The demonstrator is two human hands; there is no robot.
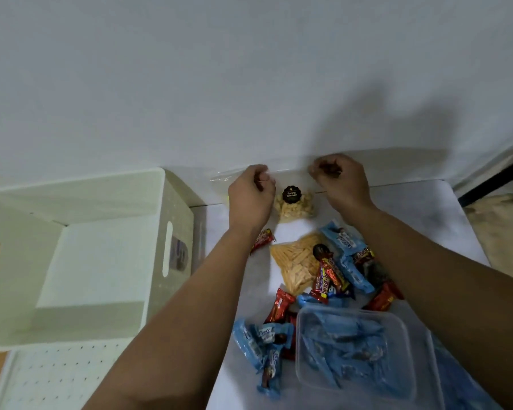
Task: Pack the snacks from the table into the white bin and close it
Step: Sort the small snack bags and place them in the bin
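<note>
A clear bag of pale nuts [293,206] with a round black label hangs at the far side of the white table [421,208], by the wall. My left hand [253,192] and my right hand [339,180] each pinch its top edge, one on each side. The white bin [80,255] stands open at the left with nothing visible inside. Its perforated lid [57,377] lies flat in front of it. Below the nuts lie a bag of yellow stick snacks [295,264] and several blue and red wrapped bars [342,270].
A clear plastic container [356,350] filled with blue wrapped bars sits at the near right of the table. More loose blue bars [261,347] lie to its left. The white wall rises right behind the table. A wooden floor shows at the far right.
</note>
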